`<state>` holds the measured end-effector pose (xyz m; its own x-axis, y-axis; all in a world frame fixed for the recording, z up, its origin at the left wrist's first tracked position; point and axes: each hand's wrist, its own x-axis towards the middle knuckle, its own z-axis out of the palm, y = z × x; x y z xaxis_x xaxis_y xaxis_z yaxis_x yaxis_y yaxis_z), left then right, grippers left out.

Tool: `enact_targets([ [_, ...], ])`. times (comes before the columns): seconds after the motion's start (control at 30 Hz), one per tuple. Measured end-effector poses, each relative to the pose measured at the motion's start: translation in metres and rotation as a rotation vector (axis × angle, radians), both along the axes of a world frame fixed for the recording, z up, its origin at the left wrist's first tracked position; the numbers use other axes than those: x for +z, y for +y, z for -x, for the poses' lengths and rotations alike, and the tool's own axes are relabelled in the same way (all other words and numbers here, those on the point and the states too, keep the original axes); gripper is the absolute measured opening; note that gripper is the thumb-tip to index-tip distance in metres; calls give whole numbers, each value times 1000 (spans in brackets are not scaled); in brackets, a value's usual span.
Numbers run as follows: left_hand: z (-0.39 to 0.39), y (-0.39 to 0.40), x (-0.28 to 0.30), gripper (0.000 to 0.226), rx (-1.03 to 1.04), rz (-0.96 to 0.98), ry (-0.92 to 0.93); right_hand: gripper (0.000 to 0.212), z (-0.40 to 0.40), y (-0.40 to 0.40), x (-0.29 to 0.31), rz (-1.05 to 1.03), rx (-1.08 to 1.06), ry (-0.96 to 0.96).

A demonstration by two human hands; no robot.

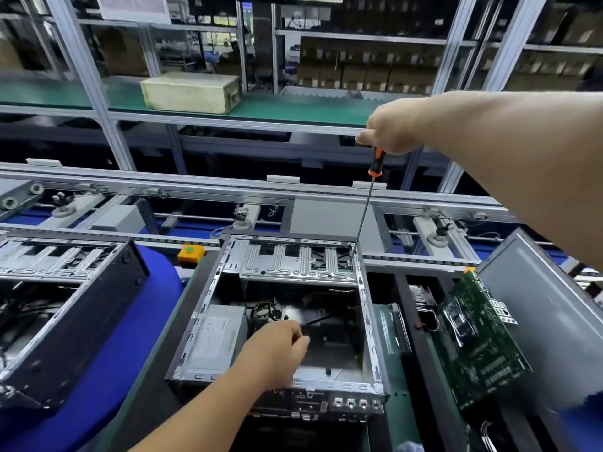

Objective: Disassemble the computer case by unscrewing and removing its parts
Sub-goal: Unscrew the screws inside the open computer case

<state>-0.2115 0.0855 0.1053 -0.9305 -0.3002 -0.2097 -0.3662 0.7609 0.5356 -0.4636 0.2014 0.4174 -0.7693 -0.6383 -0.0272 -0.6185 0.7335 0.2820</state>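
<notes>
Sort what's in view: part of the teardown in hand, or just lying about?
In the job:
open computer case
screwdriver, tip at the drive cage
right hand gripping its handle
left hand inside the case

Lying about:
green motherboard
second case
beige box on shelf
orange block

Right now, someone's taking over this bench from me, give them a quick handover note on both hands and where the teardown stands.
Right hand grips the orange-and-black screwdriver upright, its tip down at the far right corner of the drive cage.
Left hand is inside the open computer case, fingers curled; a black cable lies by them, grasp unclear.
Done: top is open; a green circuit board leans to the right of the case.
Left: that screw, the drive cage, the power supply and loose cables.
</notes>
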Motion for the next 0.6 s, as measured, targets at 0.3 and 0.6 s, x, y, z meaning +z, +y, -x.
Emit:
enact_targets([
  [0.3,-3,-4,-4,30,-41,-26,81,25,2,10,-6,212,-67,-80],
  [0.6,-2,-5,-8,29,-72,-29,112,20,-16,5,2,214,-104,-195],
])
